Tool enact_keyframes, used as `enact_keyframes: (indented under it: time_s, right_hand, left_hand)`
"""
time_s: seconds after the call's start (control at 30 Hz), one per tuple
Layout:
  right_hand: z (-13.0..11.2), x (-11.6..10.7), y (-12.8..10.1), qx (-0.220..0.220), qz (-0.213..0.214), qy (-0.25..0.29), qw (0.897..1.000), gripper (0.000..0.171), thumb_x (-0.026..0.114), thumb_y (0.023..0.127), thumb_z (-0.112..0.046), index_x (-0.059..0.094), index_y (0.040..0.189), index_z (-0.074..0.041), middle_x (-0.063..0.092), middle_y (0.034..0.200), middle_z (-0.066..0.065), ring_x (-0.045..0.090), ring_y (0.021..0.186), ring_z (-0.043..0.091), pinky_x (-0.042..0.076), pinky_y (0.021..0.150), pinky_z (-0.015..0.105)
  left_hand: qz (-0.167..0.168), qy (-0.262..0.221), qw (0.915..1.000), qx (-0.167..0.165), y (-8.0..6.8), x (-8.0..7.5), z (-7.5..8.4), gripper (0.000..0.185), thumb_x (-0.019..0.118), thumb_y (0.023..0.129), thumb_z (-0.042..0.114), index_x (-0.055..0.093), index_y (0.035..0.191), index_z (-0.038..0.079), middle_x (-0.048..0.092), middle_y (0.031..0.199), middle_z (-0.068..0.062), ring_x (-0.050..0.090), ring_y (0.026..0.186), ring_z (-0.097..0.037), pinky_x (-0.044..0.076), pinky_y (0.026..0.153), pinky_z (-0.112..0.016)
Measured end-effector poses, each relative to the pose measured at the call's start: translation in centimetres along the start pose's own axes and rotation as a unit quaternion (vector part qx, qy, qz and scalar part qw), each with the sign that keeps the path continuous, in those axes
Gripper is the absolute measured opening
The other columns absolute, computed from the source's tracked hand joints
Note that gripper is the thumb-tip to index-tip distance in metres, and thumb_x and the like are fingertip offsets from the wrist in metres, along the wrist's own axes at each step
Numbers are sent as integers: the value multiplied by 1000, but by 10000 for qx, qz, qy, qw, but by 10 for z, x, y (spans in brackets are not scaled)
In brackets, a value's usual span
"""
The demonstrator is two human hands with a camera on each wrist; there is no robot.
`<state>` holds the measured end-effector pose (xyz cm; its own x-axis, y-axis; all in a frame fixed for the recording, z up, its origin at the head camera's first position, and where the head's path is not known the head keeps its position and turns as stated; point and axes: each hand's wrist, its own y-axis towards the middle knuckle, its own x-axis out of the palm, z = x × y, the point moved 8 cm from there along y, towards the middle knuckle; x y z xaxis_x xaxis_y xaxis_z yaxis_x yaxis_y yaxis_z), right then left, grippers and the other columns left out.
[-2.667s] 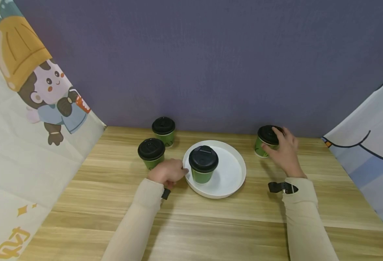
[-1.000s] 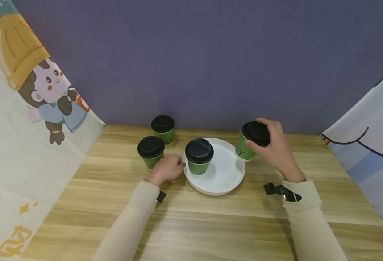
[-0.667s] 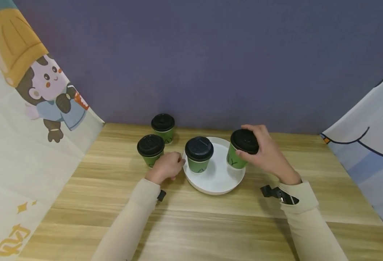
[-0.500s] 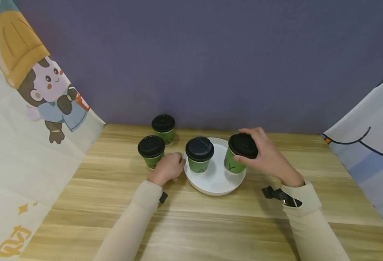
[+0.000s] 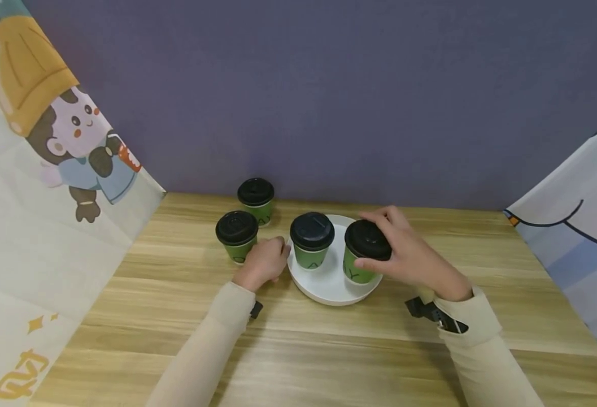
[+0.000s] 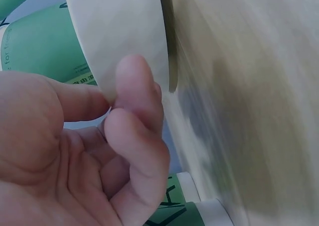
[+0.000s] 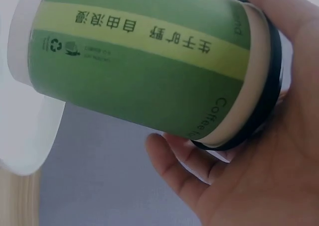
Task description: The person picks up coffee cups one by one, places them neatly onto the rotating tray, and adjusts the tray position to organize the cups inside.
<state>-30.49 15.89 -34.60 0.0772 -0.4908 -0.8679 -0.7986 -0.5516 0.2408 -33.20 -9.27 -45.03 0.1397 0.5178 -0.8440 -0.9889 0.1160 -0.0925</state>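
My right hand [image 5: 407, 254] grips a green paper coffee cup [image 5: 356, 270] round its black lid, over the right part of a round white tray [image 5: 328, 297]. In the right wrist view the cup [image 7: 134, 61] lies sideways across the picture, its base overlapping the tray's edge. My left hand [image 5: 264, 261] pinches the tray's left rim between thumb and fingers; the left wrist view shows the rim wall [image 6: 122, 27] there. A second lidded coffee cup [image 5: 310, 258] stands upright on the tray's left side.
Two more lidded green cups stand on the wooden table left of the tray: one near cup [image 5: 237, 251] beside my left hand, one far cup [image 5: 262, 215] behind it. A purple-grey backdrop [image 5: 328, 113] rises at the table's back edge, with printed cloths at both sides.
My right hand took hold of the cup at the back right, lifted it and brought it left and nearer over the tray. My left hand has stayed at the tray's rim.
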Motion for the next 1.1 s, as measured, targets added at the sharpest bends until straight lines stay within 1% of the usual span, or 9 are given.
enact_keyframes:
  time_s: [0.1,0.2,0.3,0.4,0.53,0.73,0.87,1.0,1.1]
  right_hand:
    - [-5,5,1,-98,-39,52,9999,85,86,80,-49,46,149,-16,46,127,11,53,111,26,51,91,50]
    - [-10,12,0,-95,-92,133,9998,83,85,80,-50,47,145,-14,45,127,9,55,109,25,52,91,47]
    - [-16,17,-2,-121,-116,175,9997,83,85,80,-52,47,144,-14,45,129,8,56,111,24,52,92,46]
    - [-21,22,-3,-181,-134,169,9996,85,84,79,-55,47,143,-13,46,131,7,55,115,24,51,95,47]
    - [-27,29,-4,-280,-195,150,9993,86,83,79,-58,47,143,-13,45,134,7,55,120,23,51,98,47]
    - [-34,40,-3,-412,-304,92,9986,84,83,78,-60,49,140,-16,45,134,5,55,118,21,52,96,45]
    - [-36,46,-4,-442,-392,13,9983,85,83,78,-59,47,142,-15,45,135,5,55,117,21,53,95,43]
    - [-39,48,-6,-440,-435,-92,9980,85,84,79,-57,46,143,-14,44,137,7,56,116,22,53,93,42]
    - [-40,47,-7,-381,-470,-125,9981,86,83,79,-58,46,143,-15,43,137,6,56,116,22,54,92,42]
  left_hand:
    - [38,-44,10000,-25,0,0,0,30,44,110,27,61,93,10,61,63,-5,61,43,-14,46,52,-31]
    - [91,-64,9999,-49,-1,1,-1,29,43,110,27,61,96,9,61,63,-5,61,43,-14,47,52,-31]
    - [165,-99,9998,-29,-1,3,-1,30,42,111,27,62,98,8,61,64,-5,60,42,-14,47,53,-31]
    - [279,-111,9995,64,-2,3,-1,31,41,111,26,62,99,7,61,64,-5,59,40,-13,49,56,-31]
    - [425,-9,9990,132,-3,3,-1,33,39,111,26,62,98,6,61,63,-4,57,38,-11,53,65,-36]
    - [470,3,9989,88,-3,4,-4,35,38,112,27,63,102,5,61,62,-4,57,38,-12,54,66,-37]
    - [494,1,9987,80,-2,6,-4,35,38,112,27,63,102,5,61,62,-3,57,38,-11,55,71,-40]
    - [488,-23,9988,89,-3,5,-3,35,38,112,27,63,101,5,61,63,-4,57,38,-12,54,67,-38]
    - [481,-52,9988,97,-5,3,-2,35,39,112,27,63,100,5,61,65,-4,57,39,-12,53,64,-37]
